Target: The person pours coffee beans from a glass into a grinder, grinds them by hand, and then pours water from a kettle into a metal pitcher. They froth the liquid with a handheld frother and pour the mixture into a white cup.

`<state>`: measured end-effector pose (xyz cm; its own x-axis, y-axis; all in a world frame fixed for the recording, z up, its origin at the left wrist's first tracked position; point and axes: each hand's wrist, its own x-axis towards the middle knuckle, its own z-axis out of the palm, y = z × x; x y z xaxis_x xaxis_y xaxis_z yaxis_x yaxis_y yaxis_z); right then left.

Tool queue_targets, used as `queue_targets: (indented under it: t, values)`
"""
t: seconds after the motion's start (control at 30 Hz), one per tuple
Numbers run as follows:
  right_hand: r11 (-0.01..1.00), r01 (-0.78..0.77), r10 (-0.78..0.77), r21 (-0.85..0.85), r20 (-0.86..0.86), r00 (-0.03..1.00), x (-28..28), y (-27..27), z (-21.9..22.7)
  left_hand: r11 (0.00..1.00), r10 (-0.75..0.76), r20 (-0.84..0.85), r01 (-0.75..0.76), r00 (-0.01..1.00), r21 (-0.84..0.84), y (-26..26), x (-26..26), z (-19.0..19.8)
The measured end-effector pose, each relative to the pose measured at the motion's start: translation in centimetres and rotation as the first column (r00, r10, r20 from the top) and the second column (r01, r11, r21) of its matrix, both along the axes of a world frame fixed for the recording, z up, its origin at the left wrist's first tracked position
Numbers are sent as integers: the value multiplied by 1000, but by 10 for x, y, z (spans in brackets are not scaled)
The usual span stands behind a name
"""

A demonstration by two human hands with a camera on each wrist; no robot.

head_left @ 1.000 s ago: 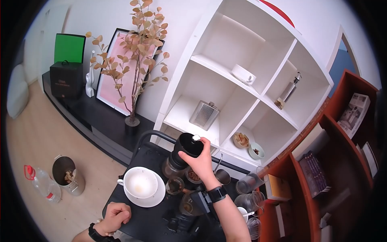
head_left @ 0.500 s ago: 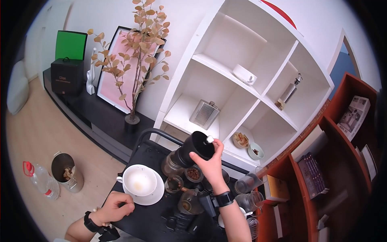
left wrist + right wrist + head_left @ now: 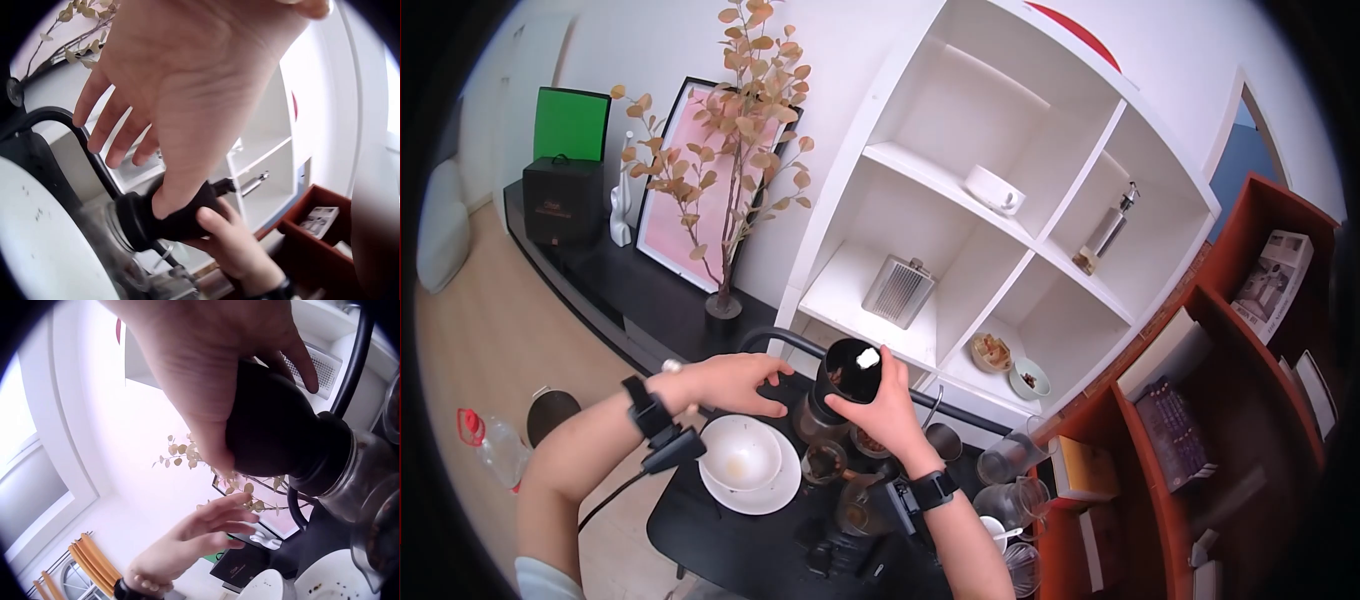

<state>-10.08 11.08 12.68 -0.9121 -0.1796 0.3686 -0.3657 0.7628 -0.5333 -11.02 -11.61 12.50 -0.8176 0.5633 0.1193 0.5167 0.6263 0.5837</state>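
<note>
Head view is showing the right hand [image 3: 880,400] wrapping its fingers over the black top of a coffee grinder [image 3: 847,372], just below the middle of the frame — the grip is firm, thumb on one side and fingers curling round the other. The grinder's glass jar [image 3: 812,418] is standing on the black tabletop [image 3: 700,530] directly beneath that dark cap. The left hand [image 3: 725,383] is reaching in from the left of the frame with its fingers stretched out and relaxed, holding nothing, hovering just beside the grinder; from here I cannot tell whether the fingertips are touching it.

In the left wrist view the open palm [image 3: 181,94] is filling the upper half of the frame, with the grinder [image 3: 169,219] lying just below it. In the right wrist view the black cap [image 3: 275,425] is sitting snugly under the gripping hand [image 3: 212,356], while the other hand [image 3: 187,544] is spreading its fingers at the lower middle.

A white cup [image 3: 740,452] on a white saucer [image 3: 745,490] is sitting just left of the grinder — and small glass vessels [image 3: 832,462] are crowding the tabletop below it.
</note>
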Motion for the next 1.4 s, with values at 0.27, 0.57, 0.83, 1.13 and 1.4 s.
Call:
queue_targets:
  t: [0.27, 0.57, 0.83, 1.13, 1.4]
  values:
    - [999, -34, 36, -20, 94, 995, 0, 1, 10, 898, -344, 278, 400, 897, -180, 26, -95, -56]
    - [995, -56, 63, -83, 82, 995, -2, 5, 1, 840, -529, 498, 505, 687, 196, 59, -87, -52]
    - [988, -68, 78, -141, 65, 995, -4, 10, -4, 885, -466, 273, 439, 842, 158, 60, -100, -82]
    - [976, -80, 85, -202, 17, 996, -5, 17, -8, 908, -409, 234, 419, 882, 7, 59, -83, -49]
    - [964, -146, 111, -222, -162, 981, 19, 13, 43, 929, -369, 213, 353, 905, 111, 55, -61, 21]
